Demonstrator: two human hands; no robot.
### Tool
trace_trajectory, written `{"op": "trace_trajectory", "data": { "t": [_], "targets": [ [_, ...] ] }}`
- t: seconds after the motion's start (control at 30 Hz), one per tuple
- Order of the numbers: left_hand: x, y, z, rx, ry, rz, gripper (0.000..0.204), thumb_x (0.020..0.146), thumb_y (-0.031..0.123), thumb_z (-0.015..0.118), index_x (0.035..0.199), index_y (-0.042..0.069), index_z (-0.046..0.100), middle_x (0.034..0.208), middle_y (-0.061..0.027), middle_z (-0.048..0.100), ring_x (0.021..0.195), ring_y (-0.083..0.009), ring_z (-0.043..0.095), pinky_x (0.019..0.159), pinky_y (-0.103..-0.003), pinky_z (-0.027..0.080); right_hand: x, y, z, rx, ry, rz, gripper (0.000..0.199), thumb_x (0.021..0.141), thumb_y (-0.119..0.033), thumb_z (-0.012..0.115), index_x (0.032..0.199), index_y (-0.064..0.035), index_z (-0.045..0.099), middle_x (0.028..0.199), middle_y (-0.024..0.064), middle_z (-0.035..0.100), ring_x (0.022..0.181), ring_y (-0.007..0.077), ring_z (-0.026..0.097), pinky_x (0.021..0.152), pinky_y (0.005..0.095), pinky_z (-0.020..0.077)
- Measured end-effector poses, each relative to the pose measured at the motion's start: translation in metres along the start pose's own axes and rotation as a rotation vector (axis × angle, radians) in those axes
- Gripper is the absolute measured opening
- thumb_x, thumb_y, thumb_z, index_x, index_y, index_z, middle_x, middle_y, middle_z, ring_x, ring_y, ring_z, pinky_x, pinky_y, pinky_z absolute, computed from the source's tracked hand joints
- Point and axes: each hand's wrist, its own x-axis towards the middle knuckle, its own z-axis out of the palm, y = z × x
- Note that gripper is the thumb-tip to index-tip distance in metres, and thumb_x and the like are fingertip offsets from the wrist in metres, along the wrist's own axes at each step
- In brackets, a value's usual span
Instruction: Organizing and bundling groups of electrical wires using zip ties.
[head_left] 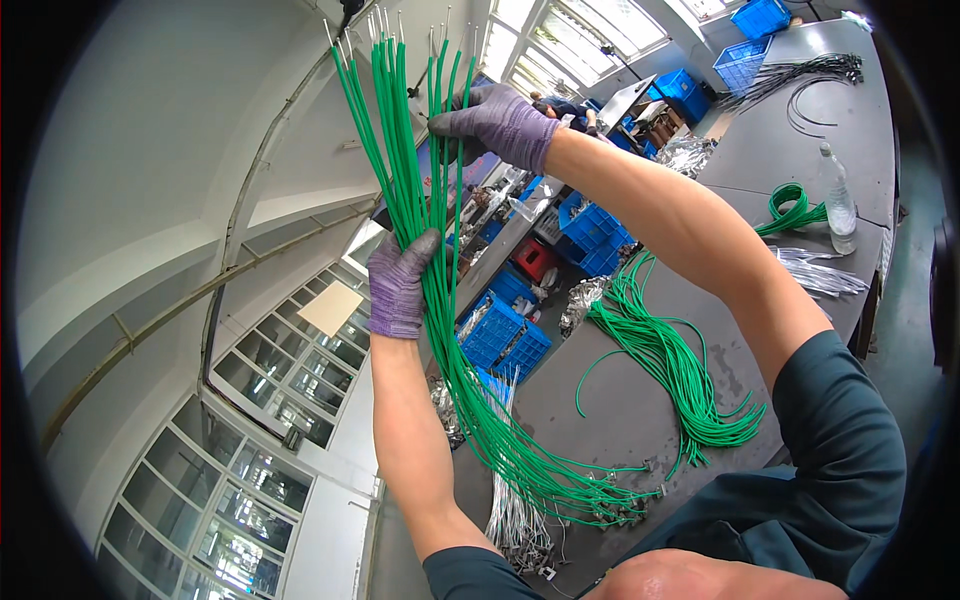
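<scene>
Factory hall with tall grid windows and a long grey worktable (790, 140), seen beneath raised arms.

Held up over the table: one thick bundle of green wires (420, 200), too many strands to count, metal tips above, tails drooping to connectors near the chest. Left hand (400, 285), in a purple glove, closed firmly round the bundle's middle. Right hand (495, 125), gloved alike, curled loosely on a few strands above the left. Below the right forearm: a second green wire heap (670, 365) lying on the table; beyond it one small green coil (790, 210) beside one clear plastic bottle (838, 200). Between both hands and further back: several blue crates (505, 335), exact number unclear. Black cables (810, 75) far beyond the right hand.
</scene>
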Motion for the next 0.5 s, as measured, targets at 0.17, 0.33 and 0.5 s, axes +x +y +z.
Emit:
{"op": "trace_trajectory", "data": {
  "t": [0.17,0.33,0.5],
  "targets": [
    [0.000,-0.003,0.000,-0.039,0.006,-0.007,0.037,0.074,0.028,0.071,0.097,0.002,0.058,0.069,-0.0074,0.059,0.051,-0.0165,0.058,0.045,-0.028,0.049,0.007,0.008,0.004,0.020,0.053,-0.002,0.024,0.074,-0.020,0.071,0.083,0.0013,0.063,0.069,0.0090,0.065,0.057,0.0154,0.063,0.055,0.0263,0.0534],
    [0.000,-0.004,0.000,-0.070,0.012,-0.009,0.032,0.076,0.027,0.069,0.091,0.002,0.057,0.066,-0.0092,0.058,0.050,-0.0181,0.057,0.045,-0.029,0.049,0.010,0.007,0.008,0.023,0.020,-0.029,0.025,0.074,-0.020,0.071,0.084,0.0013,0.063,0.072,0.0097,0.065,0.058,0.0152,0.063,0.055,0.0263,0.0531],
    [0.002,-0.006,-0.003,-0.055,0.021,0.001,0.033,0.076,0.028,0.068,0.092,0.002,0.057,0.067,-0.0096,0.059,0.050,-0.0180,0.058,0.045,-0.028,0.049,0.012,0.006,0.007,0.030,-0.034,-0.051,0.025,0.074,-0.019,0.072,0.085,0.0011,0.063,0.074,0.0096,0.065,0.061,0.0147,0.063,0.056,0.0259,0.0528]
  ]
}}
